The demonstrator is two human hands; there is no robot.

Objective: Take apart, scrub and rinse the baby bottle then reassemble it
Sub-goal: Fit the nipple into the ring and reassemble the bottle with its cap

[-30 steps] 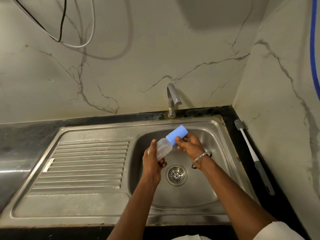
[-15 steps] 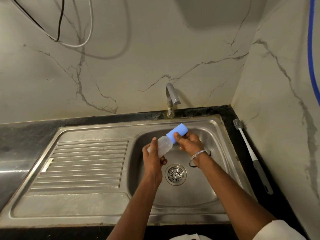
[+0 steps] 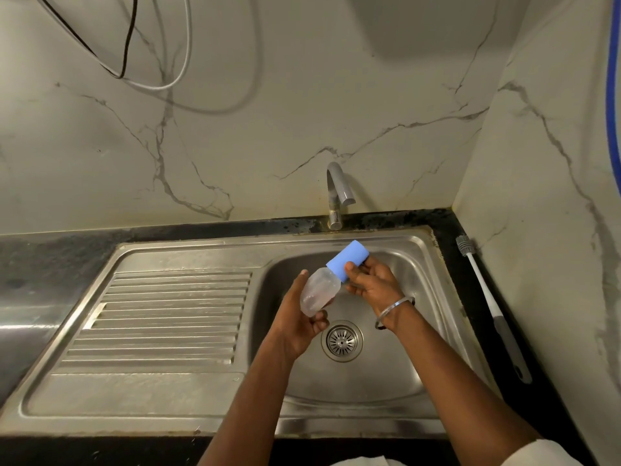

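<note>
Left hand grips the clear bottle; right hand pinches the blue cap just beyond that grip. Advisable: steady bottle, draw cap straight off.

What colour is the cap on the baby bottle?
Light blue cap, seen clearly in the head view.
</note>
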